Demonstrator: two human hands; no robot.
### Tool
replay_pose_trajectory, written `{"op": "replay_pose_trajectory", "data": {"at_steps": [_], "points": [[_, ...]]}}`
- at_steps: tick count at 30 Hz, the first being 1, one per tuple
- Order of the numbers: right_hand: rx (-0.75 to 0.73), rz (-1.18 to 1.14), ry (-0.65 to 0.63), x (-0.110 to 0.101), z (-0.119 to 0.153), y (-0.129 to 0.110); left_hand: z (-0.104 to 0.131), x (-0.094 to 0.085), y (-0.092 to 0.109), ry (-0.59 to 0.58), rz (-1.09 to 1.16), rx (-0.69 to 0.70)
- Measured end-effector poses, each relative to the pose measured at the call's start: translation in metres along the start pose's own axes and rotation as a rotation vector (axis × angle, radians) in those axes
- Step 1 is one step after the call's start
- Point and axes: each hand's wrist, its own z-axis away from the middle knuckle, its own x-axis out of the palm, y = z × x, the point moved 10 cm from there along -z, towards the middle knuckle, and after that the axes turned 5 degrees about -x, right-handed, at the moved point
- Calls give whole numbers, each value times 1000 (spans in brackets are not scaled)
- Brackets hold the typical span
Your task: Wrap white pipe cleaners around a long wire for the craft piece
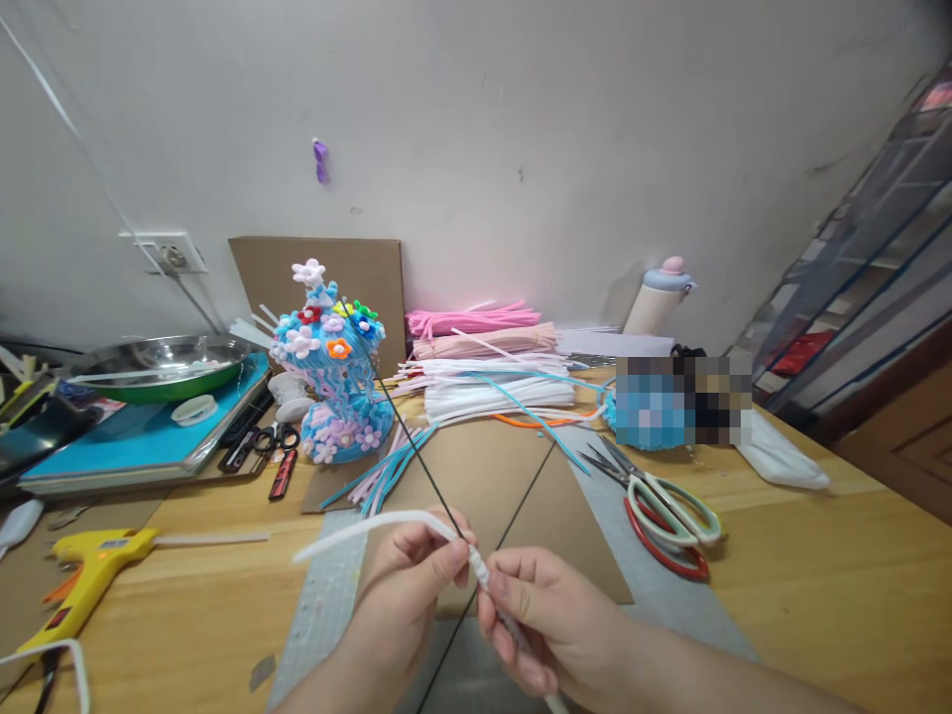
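Observation:
My left hand pinches a white fuzzy pipe cleaner between thumb and fingers. Its free end curves out to the left above that hand. Between my hands, a short stretch of white pipe cleaner looks twisted or wrapped. My right hand closes on the lower part of this stretch, and a white tail hangs below its fingers. A thin dark wire slants down from the upper left to my left fingertips. Another thin dark wire slants behind my hands; whether the two are joined is hidden.
A blue flower-covered craft stands at back left. Bundles of pipe cleaners lie by the wall. Scissors rest at right, a yellow glue gun at left. Brown cardboard lies under my hands.

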Motion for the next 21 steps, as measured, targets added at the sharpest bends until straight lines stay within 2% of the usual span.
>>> {"op": "replay_pose_trajectory", "data": {"at_steps": [4, 7, 13, 16, 21], "points": [[-97, -57, 25, -2, -1, -11, 0, -1, 0, 18, 20, 2], [-163, -50, 67, -7, -1, -16, 0, 0, -10, 4, 110, -64], [-127, -41, 76, -9, -2, -9, 1, -3, -22, 43, 266, -152], [-89, -28, 84, -9, -3, -5, 2, -3, -14, 35, 215, -115], [-63, -21, 99, -11, -3, -4, 4, 9, 2, -63, 154, -26]]}}
